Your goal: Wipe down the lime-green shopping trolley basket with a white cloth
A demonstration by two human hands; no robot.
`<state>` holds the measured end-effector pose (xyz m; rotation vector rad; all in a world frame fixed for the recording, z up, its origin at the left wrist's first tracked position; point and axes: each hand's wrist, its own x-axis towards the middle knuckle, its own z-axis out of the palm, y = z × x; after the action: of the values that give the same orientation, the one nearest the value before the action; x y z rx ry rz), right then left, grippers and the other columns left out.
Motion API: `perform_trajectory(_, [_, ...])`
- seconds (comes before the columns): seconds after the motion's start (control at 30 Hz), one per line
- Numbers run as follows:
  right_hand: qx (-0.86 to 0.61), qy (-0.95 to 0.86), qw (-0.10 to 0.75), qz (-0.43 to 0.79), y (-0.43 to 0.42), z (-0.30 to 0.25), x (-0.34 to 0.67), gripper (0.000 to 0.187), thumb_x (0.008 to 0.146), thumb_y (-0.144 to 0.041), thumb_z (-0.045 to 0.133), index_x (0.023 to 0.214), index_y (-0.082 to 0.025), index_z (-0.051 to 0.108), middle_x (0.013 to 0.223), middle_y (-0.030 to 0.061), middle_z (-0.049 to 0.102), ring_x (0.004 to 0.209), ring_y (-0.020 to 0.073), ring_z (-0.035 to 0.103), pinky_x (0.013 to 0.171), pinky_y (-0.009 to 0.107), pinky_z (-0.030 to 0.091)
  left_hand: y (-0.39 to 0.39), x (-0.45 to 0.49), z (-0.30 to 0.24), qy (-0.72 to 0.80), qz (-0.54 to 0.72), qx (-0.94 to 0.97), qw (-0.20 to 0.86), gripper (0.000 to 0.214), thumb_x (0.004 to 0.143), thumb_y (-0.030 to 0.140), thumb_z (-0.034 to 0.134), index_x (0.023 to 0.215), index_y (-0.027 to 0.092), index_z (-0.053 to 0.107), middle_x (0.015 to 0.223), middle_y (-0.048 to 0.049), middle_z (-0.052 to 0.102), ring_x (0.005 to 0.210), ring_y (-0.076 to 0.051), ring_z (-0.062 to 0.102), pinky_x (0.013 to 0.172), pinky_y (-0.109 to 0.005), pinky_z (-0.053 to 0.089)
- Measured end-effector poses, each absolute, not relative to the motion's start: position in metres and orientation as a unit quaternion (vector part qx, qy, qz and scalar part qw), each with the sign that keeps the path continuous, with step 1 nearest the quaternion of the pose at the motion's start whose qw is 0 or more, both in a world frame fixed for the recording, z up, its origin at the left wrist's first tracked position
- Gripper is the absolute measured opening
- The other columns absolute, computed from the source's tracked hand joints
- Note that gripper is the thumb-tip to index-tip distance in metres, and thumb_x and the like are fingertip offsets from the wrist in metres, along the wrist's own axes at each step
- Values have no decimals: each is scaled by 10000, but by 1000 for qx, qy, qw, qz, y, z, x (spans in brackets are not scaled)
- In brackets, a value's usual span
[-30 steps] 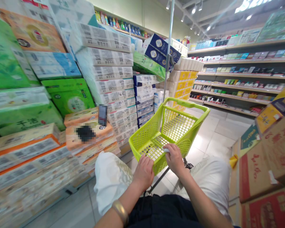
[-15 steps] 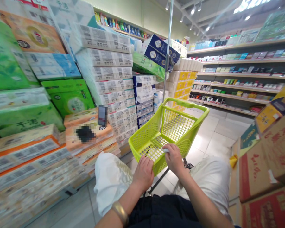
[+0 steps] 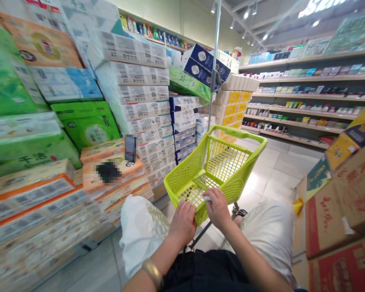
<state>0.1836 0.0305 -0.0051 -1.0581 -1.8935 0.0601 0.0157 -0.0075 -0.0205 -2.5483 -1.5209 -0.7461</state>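
Note:
A lime-green plastic shopping cart [image 3: 202, 178] with a mesh basket stands tilted in view right before my knees. No goods show inside its basket. My left hand [image 3: 184, 221] is closed, its fingers curled over the near rim. Close beside it, my right hand [image 3: 217, 207] is closed at the rim's near right part, with a small white object [image 3: 206, 198] between thumb and fingers. That object looks like a bit of tissue, but its kind is unclear. Whether the right hand also grips the rim is hard to tell.
Packs of tissue paper [image 3: 136, 75] are stacked high on the left, with orange packs [image 3: 109, 162] lower down. Cardboard boxes [image 3: 331, 219] line the right side. A metal pole [image 3: 214, 61] rises behind the cart. Stocked shelves [image 3: 307, 95] stand farther back along the tiled floor.
My right hand has shifted slightly left along the rim, nearer the left hand, with the white object still in it. My left hand and the cart look almost unmoved.

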Motion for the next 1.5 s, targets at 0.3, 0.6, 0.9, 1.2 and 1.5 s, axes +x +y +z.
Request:
perform_trajectory(0.3, [-442,-773,455,21,47,2,203,292,752,-58,445,932,-204,623,930,64,612,937,220,520,896,383,412,-8,14,-18,-493,-236,-836,39,295,674,78,477,942,202,485,952,-67,569,995,-257,535,1050,-526,395])
perform_trajectory(0.6, [-341,-845,407,62,17,-3,176,352,726,-48,458,986,-223,617,959,51,602,970,214,513,945,398,398,-6,14,-23,-489,-244,-836,41,385,652,76,481,1021,188,488,943,-74,570,986,-267,548,1029,-548,410])
perform_trajectory(0.9, [-478,-746,463,16,51,1,209,293,740,-49,453,932,-193,621,959,76,607,961,230,521,911,408,409,-8,14,-21,-494,-242,-834,42,325,688,79,479,994,186,494,991,-85,577,1031,-263,529,1054,-530,395])
perform_trajectory(1.2, [-392,-822,412,27,32,0,195,333,732,-36,467,963,-216,627,962,56,612,962,215,517,902,375,418,-9,14,-19,-494,-239,-835,40,319,652,60,477,939,199,490,929,-69,570,971,-261,543,1033,-535,411])
perform_trajectory(1.5, [-431,-796,424,27,24,-2,184,408,715,-21,457,1039,-210,616,995,67,598,1005,230,495,935,398,400,-8,15,-22,-501,-251,-828,37,330,658,67,478,959,203,499,942,-73,573,991,-264,544,1036,-545,405])
